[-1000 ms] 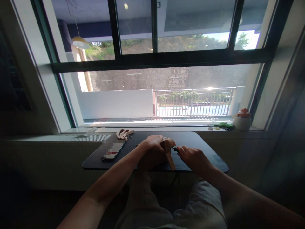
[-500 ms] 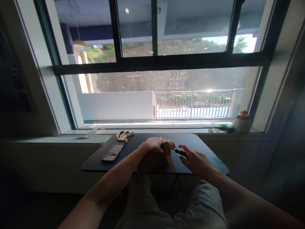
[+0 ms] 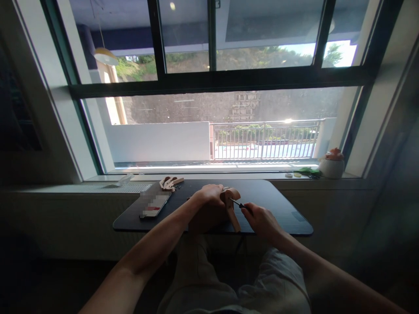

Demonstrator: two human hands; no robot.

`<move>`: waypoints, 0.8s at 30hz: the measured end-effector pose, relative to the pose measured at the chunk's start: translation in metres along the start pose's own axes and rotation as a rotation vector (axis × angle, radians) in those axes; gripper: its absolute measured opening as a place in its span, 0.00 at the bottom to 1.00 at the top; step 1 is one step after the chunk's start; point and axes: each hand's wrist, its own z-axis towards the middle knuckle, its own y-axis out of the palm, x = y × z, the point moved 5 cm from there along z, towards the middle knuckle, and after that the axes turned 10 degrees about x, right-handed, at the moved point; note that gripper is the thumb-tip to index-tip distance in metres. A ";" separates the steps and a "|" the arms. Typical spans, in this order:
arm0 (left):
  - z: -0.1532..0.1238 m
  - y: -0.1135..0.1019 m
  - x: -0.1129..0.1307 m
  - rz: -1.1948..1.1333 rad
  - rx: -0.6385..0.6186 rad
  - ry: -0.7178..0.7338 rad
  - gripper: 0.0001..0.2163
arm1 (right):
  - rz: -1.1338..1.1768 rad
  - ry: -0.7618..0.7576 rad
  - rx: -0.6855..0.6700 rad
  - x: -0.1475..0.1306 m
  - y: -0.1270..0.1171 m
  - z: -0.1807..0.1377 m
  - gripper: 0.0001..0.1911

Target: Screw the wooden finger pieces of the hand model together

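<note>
A light wooden part (image 3: 231, 205) stands on the dark table (image 3: 284, 209), one leg of it reaching down to the front edge. My left hand (image 3: 209, 194) is closed over its top from the left. My right hand (image 3: 260, 220) grips a small dark-handled screwdriver (image 3: 238, 204), whose tip meets the wooden part's right side.
More wooden pieces (image 3: 170, 183) lie at the table's back left, beside a phone (image 3: 154, 205). A white pot (image 3: 331, 165) and small bits sit on the windowsill at the right. The window fills the wall behind. My knees are under the table's front edge.
Half a second ago my right fingers were spread off the screwdriver handle; now they are closed round it again. My left hand and the wooden part have stayed put.
</note>
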 end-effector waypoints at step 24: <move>0.000 0.002 -0.005 -0.023 0.009 0.015 0.30 | 0.025 -0.111 0.171 0.011 -0.002 -0.005 0.14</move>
